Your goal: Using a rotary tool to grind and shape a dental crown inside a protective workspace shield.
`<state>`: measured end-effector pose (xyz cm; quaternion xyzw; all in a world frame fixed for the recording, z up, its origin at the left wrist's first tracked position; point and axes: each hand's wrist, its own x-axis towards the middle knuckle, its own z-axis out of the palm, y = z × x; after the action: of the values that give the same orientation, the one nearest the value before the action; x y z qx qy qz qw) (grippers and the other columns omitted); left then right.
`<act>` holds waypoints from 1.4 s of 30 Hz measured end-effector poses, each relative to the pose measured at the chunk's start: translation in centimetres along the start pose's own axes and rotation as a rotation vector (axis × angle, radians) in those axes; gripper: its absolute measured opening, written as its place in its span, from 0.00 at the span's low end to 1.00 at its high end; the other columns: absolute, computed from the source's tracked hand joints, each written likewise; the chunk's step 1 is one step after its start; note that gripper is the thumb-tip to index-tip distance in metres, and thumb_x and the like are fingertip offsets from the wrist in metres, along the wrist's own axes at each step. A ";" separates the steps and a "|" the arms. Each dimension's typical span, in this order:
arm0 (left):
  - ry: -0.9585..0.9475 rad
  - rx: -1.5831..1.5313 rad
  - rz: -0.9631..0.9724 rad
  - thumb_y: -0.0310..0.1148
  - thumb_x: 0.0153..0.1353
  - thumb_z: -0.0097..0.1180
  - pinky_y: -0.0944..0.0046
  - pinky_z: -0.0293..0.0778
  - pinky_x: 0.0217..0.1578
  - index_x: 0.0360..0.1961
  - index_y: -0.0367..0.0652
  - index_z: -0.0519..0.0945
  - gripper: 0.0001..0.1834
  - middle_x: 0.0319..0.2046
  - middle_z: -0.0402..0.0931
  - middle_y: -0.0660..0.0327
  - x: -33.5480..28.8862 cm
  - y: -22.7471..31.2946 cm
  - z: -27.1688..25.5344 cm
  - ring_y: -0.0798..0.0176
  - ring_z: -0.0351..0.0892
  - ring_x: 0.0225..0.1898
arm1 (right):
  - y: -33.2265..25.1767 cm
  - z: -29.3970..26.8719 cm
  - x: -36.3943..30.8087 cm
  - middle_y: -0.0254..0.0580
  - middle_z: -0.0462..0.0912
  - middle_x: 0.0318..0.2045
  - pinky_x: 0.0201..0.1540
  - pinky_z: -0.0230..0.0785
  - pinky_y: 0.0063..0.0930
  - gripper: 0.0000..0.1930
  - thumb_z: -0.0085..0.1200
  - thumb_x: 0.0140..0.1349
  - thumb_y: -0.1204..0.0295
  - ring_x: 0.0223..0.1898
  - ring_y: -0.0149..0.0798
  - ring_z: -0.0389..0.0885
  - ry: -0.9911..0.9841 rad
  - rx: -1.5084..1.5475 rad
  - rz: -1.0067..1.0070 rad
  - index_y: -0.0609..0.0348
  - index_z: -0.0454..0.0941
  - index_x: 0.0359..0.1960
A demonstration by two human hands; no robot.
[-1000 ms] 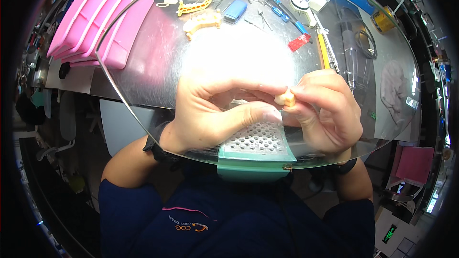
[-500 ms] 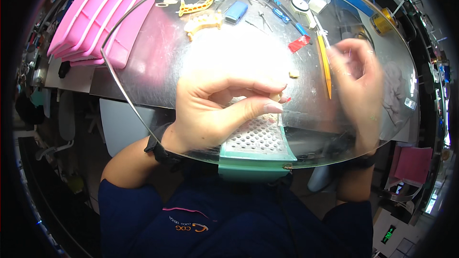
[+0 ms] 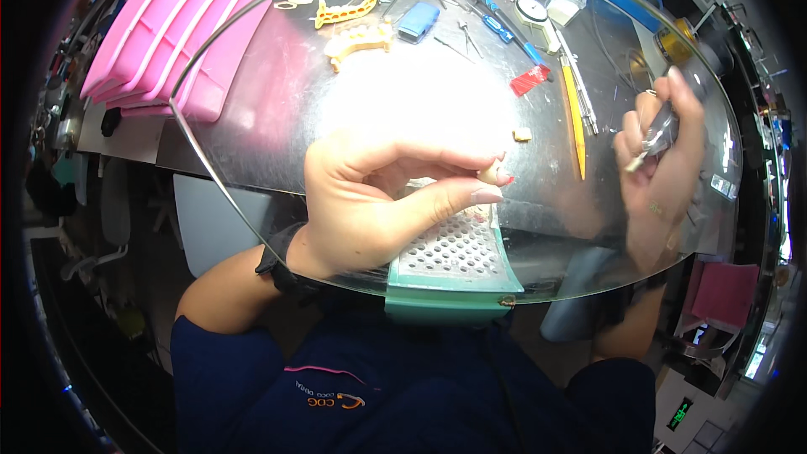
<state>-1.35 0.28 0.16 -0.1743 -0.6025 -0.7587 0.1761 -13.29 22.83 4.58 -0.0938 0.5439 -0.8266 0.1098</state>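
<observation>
Left hand [image 3: 370, 202] pinches a small cream tooth-shaped piece [image 3: 489, 173] between thumb and fingertips, above the green perforated tray [image 3: 454, 256]. Right hand [image 3: 660, 151], well apart, grips a slim metal hand tool [image 3: 651, 141] over the counter [image 3: 277, 109].

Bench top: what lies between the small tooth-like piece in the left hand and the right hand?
In the head view, a tiny cream bit and a yellow pencil-like tool lie between the piece and right hand.

Right hand [image 3: 660, 160]: I've pulled it away from my left hand [image 3: 378, 202], out to the right over the surface.
Right grip: now closed on a slim metal tool [image 3: 651, 139].
Small tan piece [image 3: 489, 173]: only my left fingertips pinch it now.
</observation>
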 end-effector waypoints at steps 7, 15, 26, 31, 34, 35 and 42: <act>0.044 0.078 0.032 0.10 0.49 0.60 0.62 0.79 0.41 0.37 0.31 0.77 0.14 0.36 0.79 0.49 0.0 -0.2 0.1 0.60 0.82 0.37 | 3.4 4.5 -4.2 0.51 0.80 0.42 0.51 0.68 0.33 0.17 0.49 0.63 0.66 0.46 0.40 0.77 -0.311 0.125 0.038 0.64 0.68 0.49; 0.103 0.008 0.006 0.13 0.50 0.63 0.64 0.79 0.44 0.39 0.27 0.78 0.13 0.38 0.81 0.48 -0.2 -0.3 0.3 0.61 0.83 0.41 | 4.6 4.2 -5.3 0.60 0.74 0.53 0.61 0.62 0.43 0.16 0.50 0.62 0.70 0.57 0.46 0.72 -0.453 0.023 -0.014 0.64 0.67 0.48; 0.066 0.076 -0.001 0.11 0.49 0.62 0.65 0.79 0.41 0.39 0.29 0.77 0.14 0.38 0.79 0.49 -0.2 -0.2 0.1 0.62 0.82 0.39 | 4.4 4.2 -5.1 0.59 0.75 0.52 0.62 0.61 0.41 0.13 0.49 0.62 0.73 0.57 0.45 0.72 -0.472 -0.002 0.009 0.66 0.69 0.47; 0.106 0.064 0.017 0.14 0.50 0.64 0.66 0.80 0.42 0.38 0.27 0.79 0.13 0.35 0.82 0.49 -0.2 -0.2 0.2 0.63 0.84 0.38 | 4.3 4.3 -5.2 0.58 0.76 0.52 0.63 0.60 0.39 0.13 0.49 0.62 0.74 0.57 0.43 0.72 -0.466 0.036 0.034 0.67 0.70 0.47; 0.099 0.066 0.033 0.14 0.50 0.64 0.66 0.79 0.42 0.38 0.28 0.80 0.13 0.35 0.82 0.50 -0.1 -0.1 0.3 0.63 0.84 0.38 | 4.3 4.2 -5.2 0.58 0.76 0.52 0.63 0.60 0.39 0.13 0.49 0.62 0.74 0.57 0.43 0.72 -0.472 0.027 0.037 0.67 0.70 0.47; 0.098 0.066 0.035 0.14 0.50 0.64 0.66 0.79 0.42 0.38 0.28 0.80 0.12 0.35 0.82 0.50 -0.1 -0.1 0.2 0.63 0.83 0.38 | 4.4 4.2 -5.2 0.58 0.76 0.52 0.63 0.60 0.39 0.13 0.49 0.62 0.74 0.57 0.43 0.72 -0.472 0.028 0.036 0.67 0.70 0.47; 0.104 0.068 0.027 0.14 0.49 0.65 0.66 0.79 0.42 0.37 0.28 0.80 0.12 0.36 0.82 0.50 -0.1 -0.2 0.2 0.64 0.83 0.38 | 4.4 4.2 -5.2 0.57 0.76 0.52 0.63 0.60 0.39 0.13 0.48 0.62 0.75 0.57 0.42 0.73 -0.455 0.031 0.044 0.66 0.70 0.47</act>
<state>-1.33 0.52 -0.04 -0.1366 -0.6157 -0.7432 0.2233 -6.80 18.92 2.00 -0.2643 0.4943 -0.7898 0.2490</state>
